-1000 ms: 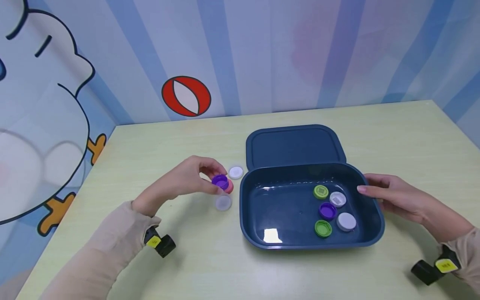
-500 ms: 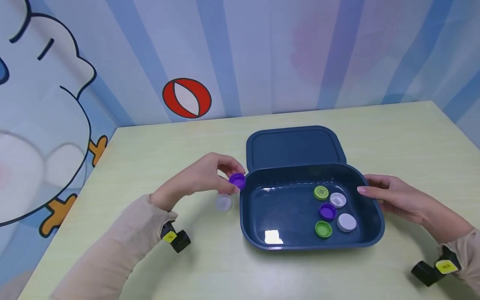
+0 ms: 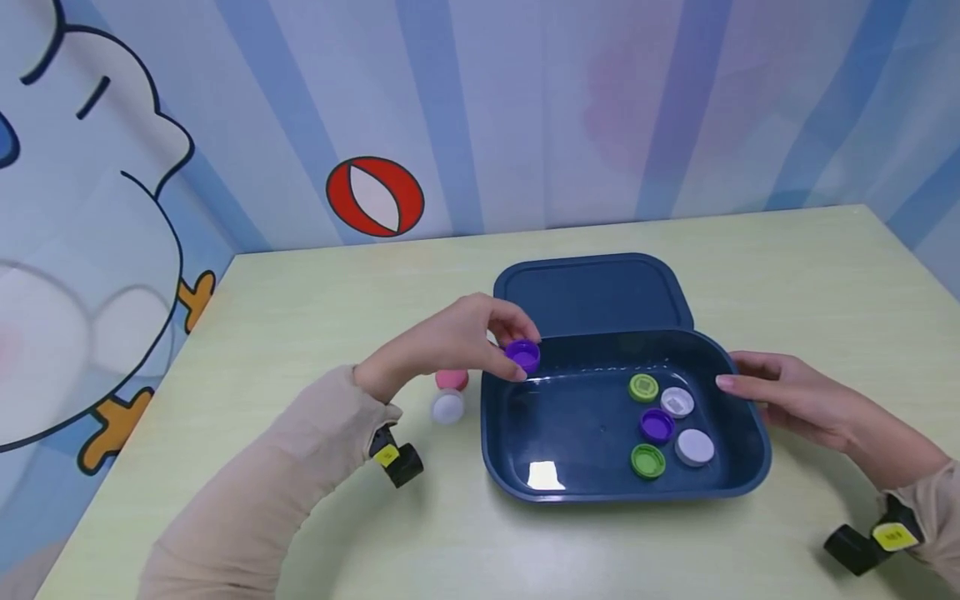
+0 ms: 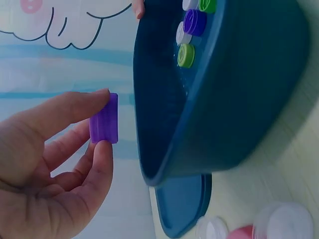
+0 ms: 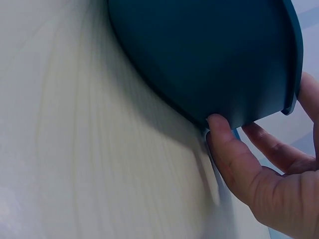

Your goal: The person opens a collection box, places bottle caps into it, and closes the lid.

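My left hand (image 3: 480,337) pinches a purple bottle cap (image 3: 522,356) between thumb and fingertips, over the left end of a dark blue plastic box (image 3: 577,433). In the left wrist view this purple cap (image 4: 104,118) is held on edge, apart from the box wall. At the box's right end my right hand (image 3: 802,400) grips the rim, thumb on top and fingers outside. Inside, toward the right, lie two green caps (image 3: 648,461), two white caps (image 3: 694,447) and another purple cap (image 3: 657,426).
Left of the box on the table are a pink cap (image 3: 452,379) and a translucent whitish cap (image 3: 447,407). A white cap (image 4: 212,229) there is mostly hidden by my left hand in the head view. The blue lid (image 3: 592,292) lies behind the box.
My left hand has carried the purple cap rightward from beside the pink cap to above the box's left rim. The right hand has stayed on the box.
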`<state>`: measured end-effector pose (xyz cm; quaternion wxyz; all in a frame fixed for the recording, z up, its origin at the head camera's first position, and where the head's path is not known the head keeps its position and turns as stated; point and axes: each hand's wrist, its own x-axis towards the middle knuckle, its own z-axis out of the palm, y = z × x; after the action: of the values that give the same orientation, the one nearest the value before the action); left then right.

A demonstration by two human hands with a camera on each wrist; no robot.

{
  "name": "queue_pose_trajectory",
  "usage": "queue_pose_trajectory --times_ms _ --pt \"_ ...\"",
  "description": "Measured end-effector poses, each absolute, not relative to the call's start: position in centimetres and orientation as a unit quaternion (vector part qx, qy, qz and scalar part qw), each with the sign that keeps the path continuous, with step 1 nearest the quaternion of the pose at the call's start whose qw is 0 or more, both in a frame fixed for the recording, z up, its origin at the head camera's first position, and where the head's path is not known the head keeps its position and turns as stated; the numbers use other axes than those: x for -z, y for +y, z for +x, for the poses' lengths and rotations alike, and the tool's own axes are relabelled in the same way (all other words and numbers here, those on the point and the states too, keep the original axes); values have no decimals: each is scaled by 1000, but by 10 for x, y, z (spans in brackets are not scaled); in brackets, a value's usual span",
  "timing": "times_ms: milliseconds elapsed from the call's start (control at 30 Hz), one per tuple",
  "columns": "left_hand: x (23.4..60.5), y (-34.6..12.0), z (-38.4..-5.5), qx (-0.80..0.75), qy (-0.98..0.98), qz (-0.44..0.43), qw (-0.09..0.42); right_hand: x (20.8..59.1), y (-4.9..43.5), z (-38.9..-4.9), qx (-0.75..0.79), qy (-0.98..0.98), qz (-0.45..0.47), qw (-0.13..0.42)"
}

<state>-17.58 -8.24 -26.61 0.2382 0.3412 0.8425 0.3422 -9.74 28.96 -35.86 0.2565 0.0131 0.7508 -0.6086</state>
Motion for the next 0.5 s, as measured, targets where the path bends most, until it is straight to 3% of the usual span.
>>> queue_pose_trajectory --times_ms 500 --pt "272 -51 -177 -343 822 378 254 359 289 -97 601 757 17 255"
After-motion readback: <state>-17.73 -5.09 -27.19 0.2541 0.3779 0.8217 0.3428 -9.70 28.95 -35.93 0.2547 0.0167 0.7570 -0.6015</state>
